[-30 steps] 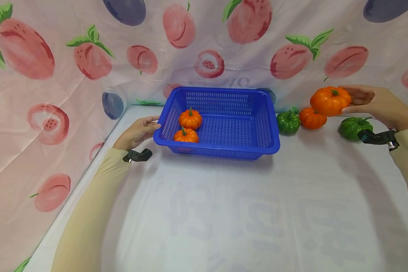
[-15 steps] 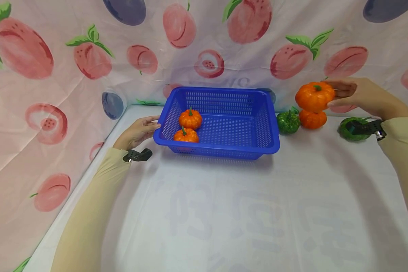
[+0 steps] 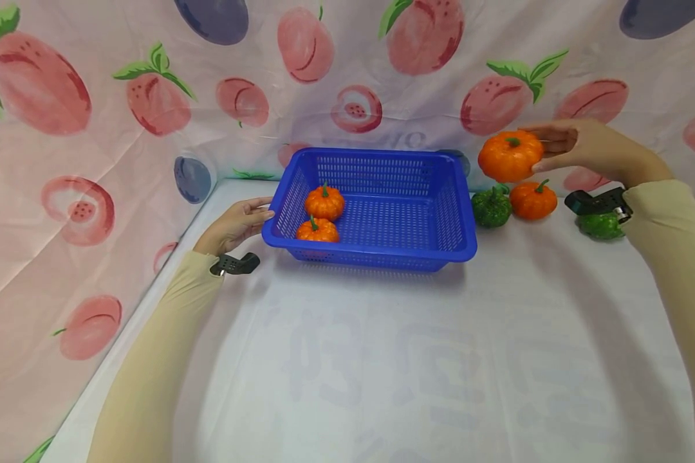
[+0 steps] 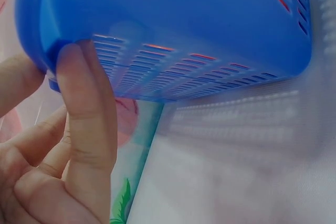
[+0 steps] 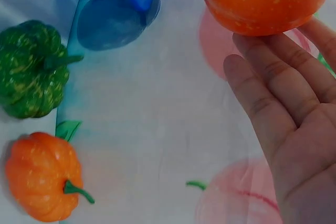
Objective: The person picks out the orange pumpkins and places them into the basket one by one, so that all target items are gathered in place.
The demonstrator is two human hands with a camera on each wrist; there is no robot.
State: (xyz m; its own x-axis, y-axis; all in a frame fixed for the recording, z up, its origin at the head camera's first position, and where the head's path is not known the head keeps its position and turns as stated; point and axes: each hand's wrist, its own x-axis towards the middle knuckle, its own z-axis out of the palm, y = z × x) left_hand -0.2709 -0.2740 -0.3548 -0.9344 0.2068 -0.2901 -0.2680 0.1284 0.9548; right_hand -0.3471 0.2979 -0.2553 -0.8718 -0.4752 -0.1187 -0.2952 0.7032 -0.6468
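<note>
My right hand (image 3: 593, 151) holds an orange pumpkin (image 3: 511, 156) up in the air by its side, right of the basket; the right wrist view shows the fingertips at the lower part of this pumpkin (image 5: 265, 1). With thumb and fingers my left hand (image 3: 231, 225) pinches the left rim of the blue plastic basket (image 3: 370, 253); the left wrist view shows the fingers (image 4: 86, 103) at that rim. Inside the basket, at its left end, sit two small orange pumpkins, one farther back (image 3: 324, 204) and one nearer (image 3: 317, 231).
Right of the basket stand a green pumpkin (image 3: 491, 208) and an orange pumpkin (image 3: 533, 200) side by side. Farther right, another green pumpkin (image 3: 601, 226) is partly covered by the right wrist camera (image 3: 596, 202). A peach-print cloth (image 3: 417, 103) hangs behind the white table (image 3: 382, 360).
My right hand has carried the orange pumpkin leftward and slightly up, toward the basket, from above the far-right green pumpkin's side to over the standing pair. The left hand and basket have stayed put.
</note>
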